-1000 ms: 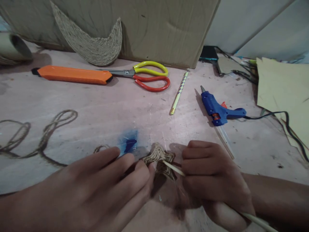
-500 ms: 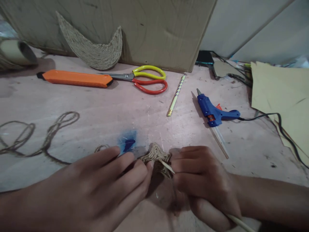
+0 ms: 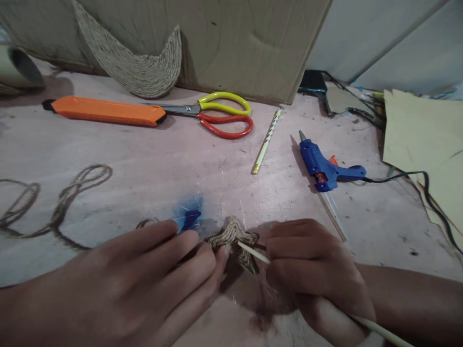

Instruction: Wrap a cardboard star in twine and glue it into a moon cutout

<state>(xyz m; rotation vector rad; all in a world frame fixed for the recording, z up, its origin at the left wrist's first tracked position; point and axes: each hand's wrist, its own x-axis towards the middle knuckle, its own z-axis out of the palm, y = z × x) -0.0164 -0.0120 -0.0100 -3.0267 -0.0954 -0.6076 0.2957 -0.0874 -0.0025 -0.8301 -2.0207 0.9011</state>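
A small star covered in rows of jute twine (image 3: pixel 233 232) is at the front middle of the table. My left hand (image 3: pixel 159 274) pinches its left side, covering that part of it. In my right hand (image 3: pixel 314 270) is a thin pale wooden stick (image 3: pixel 255 252), gripped with closed fingers. The stick's pointed tip reaches the middle of the star, and its other end sticks out below my wrist. Loose jute twine (image 3: pixel 68 205) lies in loops to the left of my left hand.
Behind my hands lie an orange cutter (image 3: pixel 108 111), scissors (image 3: pixel 224 115), a pencil (image 3: pixel 266 142) and a blue glue gun (image 3: pixel 321 164) with a cord. A twine-covered crescent (image 3: pixel 144 72) leans on a cardboard sheet (image 3: pixel 249 48). Yellowish paper (image 3: pixel 427 140) lies right, a roll (image 3: pixel 21 67) left.
My right hand has moved slightly right, away from the star, and more of the stick and the star's right side shows. My left hand stays at the star. The view has shifted a little.
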